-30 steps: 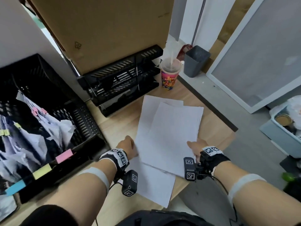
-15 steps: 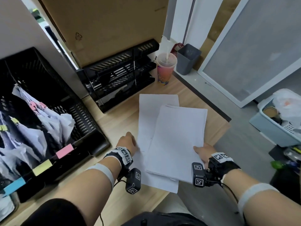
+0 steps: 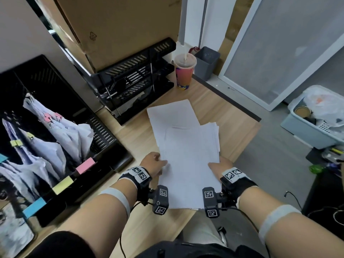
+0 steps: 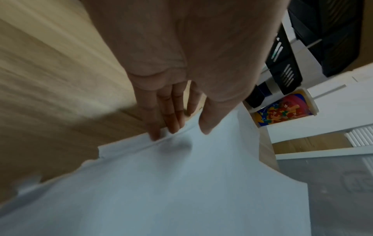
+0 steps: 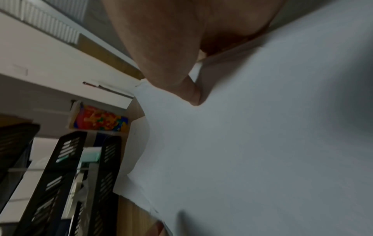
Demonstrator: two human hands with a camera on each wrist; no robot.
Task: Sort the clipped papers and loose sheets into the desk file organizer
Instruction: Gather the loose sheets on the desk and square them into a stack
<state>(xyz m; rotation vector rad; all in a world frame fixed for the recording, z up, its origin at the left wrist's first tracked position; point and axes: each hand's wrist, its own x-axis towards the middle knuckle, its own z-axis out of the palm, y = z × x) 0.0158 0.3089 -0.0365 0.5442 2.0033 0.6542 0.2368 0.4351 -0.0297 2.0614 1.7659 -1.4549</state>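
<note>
A stack of loose white sheets (image 3: 189,161) hangs over the desk's front edge, held between both hands. My left hand (image 3: 161,162) pinches its left edge; in the left wrist view the thumb (image 4: 206,126) lies on top and the fingers (image 4: 161,127) reach the edge from below. My right hand (image 3: 214,165) grips the right edge, thumb (image 5: 191,95) pressed on top, fingers hidden beneath. Another white sheet (image 3: 171,114) lies flat on the desk under the stack. The black file organizer (image 3: 104,135) at the left holds clipped papers (image 3: 61,131) behind pink, yellow and blue labels.
A black stacked letter tray (image 3: 134,79) stands at the back of the wooden desk (image 3: 134,138), with a colourful cup (image 3: 184,73) beside it. A cardboard box (image 3: 121,25) leans behind. On the floor are a grey bin (image 3: 206,62) and a light blue tub (image 3: 312,131).
The right hand has lifted the stack and drawn it nearer and leftward. The left hand has moved off the lower sheet onto the stack's left edge.
</note>
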